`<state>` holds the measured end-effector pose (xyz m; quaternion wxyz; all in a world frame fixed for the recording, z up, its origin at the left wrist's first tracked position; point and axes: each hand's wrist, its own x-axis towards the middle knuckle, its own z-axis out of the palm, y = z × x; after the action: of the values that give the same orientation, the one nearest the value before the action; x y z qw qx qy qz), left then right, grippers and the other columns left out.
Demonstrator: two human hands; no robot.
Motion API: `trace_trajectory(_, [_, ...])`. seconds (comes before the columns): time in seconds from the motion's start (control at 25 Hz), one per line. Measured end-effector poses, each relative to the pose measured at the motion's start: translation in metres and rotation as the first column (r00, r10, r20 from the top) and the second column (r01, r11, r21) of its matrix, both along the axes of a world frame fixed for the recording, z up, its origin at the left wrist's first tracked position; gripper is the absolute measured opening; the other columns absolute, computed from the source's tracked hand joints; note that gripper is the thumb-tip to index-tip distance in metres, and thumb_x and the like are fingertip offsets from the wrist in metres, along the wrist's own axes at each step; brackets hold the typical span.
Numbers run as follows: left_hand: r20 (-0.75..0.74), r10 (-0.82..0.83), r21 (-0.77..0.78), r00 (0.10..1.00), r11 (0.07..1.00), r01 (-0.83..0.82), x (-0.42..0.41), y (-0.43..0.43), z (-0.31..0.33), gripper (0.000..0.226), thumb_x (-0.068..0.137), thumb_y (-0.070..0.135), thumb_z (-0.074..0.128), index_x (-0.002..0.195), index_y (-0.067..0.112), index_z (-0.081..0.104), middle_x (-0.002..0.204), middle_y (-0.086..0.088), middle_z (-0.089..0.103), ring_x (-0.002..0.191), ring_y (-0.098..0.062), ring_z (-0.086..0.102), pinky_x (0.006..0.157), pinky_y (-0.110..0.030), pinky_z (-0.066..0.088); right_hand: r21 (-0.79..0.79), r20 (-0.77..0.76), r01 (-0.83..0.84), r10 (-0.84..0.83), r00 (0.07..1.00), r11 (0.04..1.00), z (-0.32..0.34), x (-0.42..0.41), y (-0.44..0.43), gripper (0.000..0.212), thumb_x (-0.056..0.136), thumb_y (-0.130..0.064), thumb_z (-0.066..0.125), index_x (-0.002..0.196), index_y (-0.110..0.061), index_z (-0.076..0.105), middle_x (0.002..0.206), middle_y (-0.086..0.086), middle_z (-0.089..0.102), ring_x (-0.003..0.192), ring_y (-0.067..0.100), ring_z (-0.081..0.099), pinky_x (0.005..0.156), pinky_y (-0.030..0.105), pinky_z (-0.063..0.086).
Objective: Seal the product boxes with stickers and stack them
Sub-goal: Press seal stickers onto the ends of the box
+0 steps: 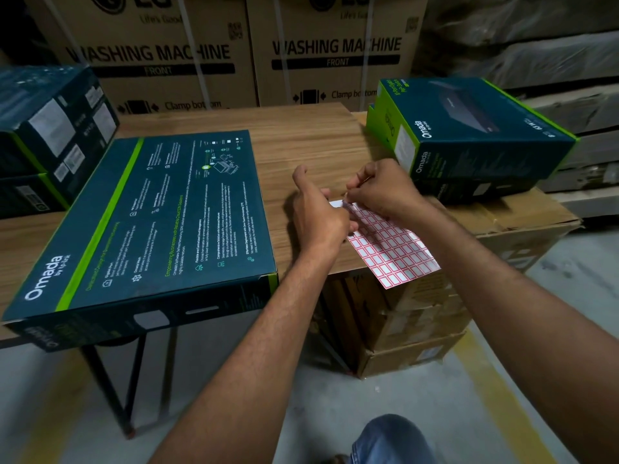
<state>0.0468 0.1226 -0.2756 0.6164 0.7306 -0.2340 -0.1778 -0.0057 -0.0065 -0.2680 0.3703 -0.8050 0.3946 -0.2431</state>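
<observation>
A large dark teal Omada product box (144,226) lies flat on the wooden table (301,135), its front side hanging over the near edge. To its right a sheet of red-bordered white stickers (392,249) lies on the table's near right corner, partly overhanging. My left hand (318,212) presses on the sheet's upper left end. My right hand (385,192) pinches a sticker at the sheet's top corner between thumb and fingertips. Two more Omada boxes (469,128) are stacked at the right, and another stack (50,135) stands at the far left.
Big brown washing machine cartons (214,51) form a wall behind the table. Worn cardboard cartons (418,316) sit beside and below the table at the right. Wrapped goods (552,61) fill the right background. My knee in jeans (392,440) shows at the bottom over the concrete floor.
</observation>
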Motion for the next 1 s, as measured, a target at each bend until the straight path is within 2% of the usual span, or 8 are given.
trace_trajectory(0.12, [0.021,0.003,0.012,1.0,1.0,-0.003,0.0,0.001,0.001,0.109,0.078,-0.022,0.07,0.161,0.027,0.019,0.124,-0.004,0.058,0.088,-0.027,0.074,0.059,-0.042,0.065,-0.105,-0.025,0.036,-0.039,0.999,0.994,0.0,-0.005,0.004,0.018,0.073,-0.015,0.088,0.074,-0.019,0.07,0.07,-0.006,0.071,0.067,0.011,0.067,0.074,0.035,0.059])
trace_trajectory(0.36, [0.026,0.006,0.032,1.0,0.999,-0.007,-0.001,0.001,0.002,0.118,0.072,-0.021,0.079,0.162,0.025,0.018,0.12,-0.001,0.059,0.096,-0.023,0.069,0.067,-0.045,0.066,-0.088,0.013,0.096,-0.095,0.995,0.992,-0.001,-0.007,0.0,0.029,0.064,-0.02,0.096,0.074,-0.025,0.069,0.084,-0.007,0.075,0.085,0.014,0.073,0.084,0.04,0.062])
trace_trajectory(0.52, [0.037,0.002,0.046,0.999,0.999,-0.004,-0.001,0.001,0.002,0.116,0.074,-0.02,0.077,0.162,0.027,0.018,0.12,0.0,0.059,0.094,-0.022,0.07,0.062,-0.039,0.065,-0.044,0.043,0.051,-0.049,0.998,0.998,-0.003,-0.011,0.003,0.02,0.078,-0.012,0.085,0.071,-0.027,0.074,0.077,-0.009,0.075,0.086,0.014,0.074,0.088,0.042,0.062])
trace_trajectory(0.6, [0.044,0.009,0.05,0.999,0.999,-0.011,0.001,-0.001,0.0,0.115,0.074,-0.02,0.077,0.162,0.026,0.018,0.115,0.002,0.058,0.095,-0.027,0.072,0.066,-0.044,0.065,-0.039,0.074,0.058,-0.055,0.996,0.998,0.0,-0.014,0.005,0.021,0.084,-0.007,0.076,0.075,-0.026,0.075,0.077,-0.009,0.074,0.089,0.016,0.074,0.089,0.04,0.062])
trace_trajectory(0.68, [0.066,0.006,0.048,0.998,0.999,-0.01,0.002,-0.003,-0.004,0.115,0.071,-0.019,0.076,0.161,0.025,0.019,0.107,0.006,0.058,0.095,-0.033,0.073,0.072,-0.049,0.065,-0.107,0.051,0.073,-0.067,0.996,0.992,0.003,-0.025,0.01,0.02,0.085,-0.006,0.071,0.085,-0.025,0.077,0.081,-0.01,0.074,0.091,0.014,0.073,0.088,0.033,0.06])
trace_trajectory(0.76, [0.093,0.009,0.032,0.996,0.999,-0.012,0.002,-0.003,-0.005,0.11,0.071,-0.018,0.071,0.16,0.024,0.021,0.102,0.011,0.057,0.09,-0.037,0.074,0.073,-0.052,0.064,-0.183,-0.004,0.039,-0.04,0.999,0.982,0.004,-0.04,0.018,0.024,0.08,-0.005,0.07,0.093,-0.023,0.079,0.088,-0.009,0.075,0.09,0.011,0.072,0.086,0.032,0.059])
trace_trajectory(0.84, [0.089,0.012,0.01,0.996,1.0,-0.013,0.001,0.0,-0.002,0.098,0.079,-0.016,0.064,0.159,0.026,0.023,0.107,0.01,0.058,0.077,-0.033,0.075,0.065,-0.05,0.064,-0.225,-0.072,-0.011,-0.005,0.997,0.974,0.003,-0.049,0.025,0.032,0.076,-0.001,0.07,0.098,-0.021,0.079,0.092,-0.008,0.076,0.09,0.012,0.071,0.082,0.032,0.059])
trace_trajectory(1.0, [0.016,-0.002,-0.099,1.0,0.995,0.004,-0.013,0.012,0.014,0.077,0.095,-0.009,0.058,0.156,0.026,0.028,0.123,0.0,0.059,0.046,-0.008,0.066,0.043,-0.027,0.054,-0.225,-0.064,-0.001,-0.014,0.998,0.974,0.007,-0.052,0.029,0.028,0.08,0.0,0.075,0.098,-0.022,0.078,0.092,-0.006,0.075,0.09,0.011,0.071,0.075,0.024,0.053])
